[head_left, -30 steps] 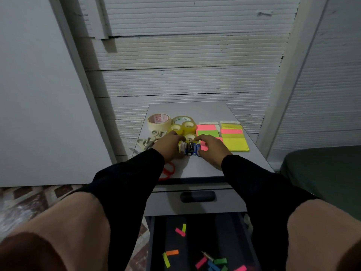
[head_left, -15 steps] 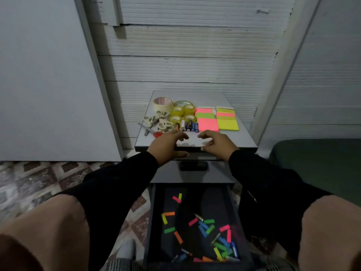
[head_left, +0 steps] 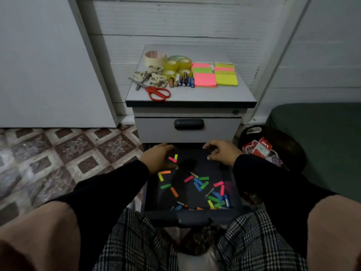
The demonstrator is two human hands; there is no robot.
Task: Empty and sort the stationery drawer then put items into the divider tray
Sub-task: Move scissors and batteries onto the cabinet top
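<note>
The open bottom drawer holds several loose coloured sticky flags and a few batteries. My left hand hangs over the drawer's far left corner, its fingers loosely curled around a pink flag and a yellow flag; no grip shows. My right hand hovers over the far right corner, fingers loosely curled and holding nothing. On the cabinet top lie tape rolls, red scissors, white scissors, a row of batteries and sticky-note pads.
A shut upper drawer with a dark handle sits just above my hands. A black bag with packets stands on the floor at the right, beside a green seat. Patterned tiles cover the floor at the left.
Both hands left the batteries on the cabinet top, drew back over its front edge and came down into the open drawer. The view tilted down.
</note>
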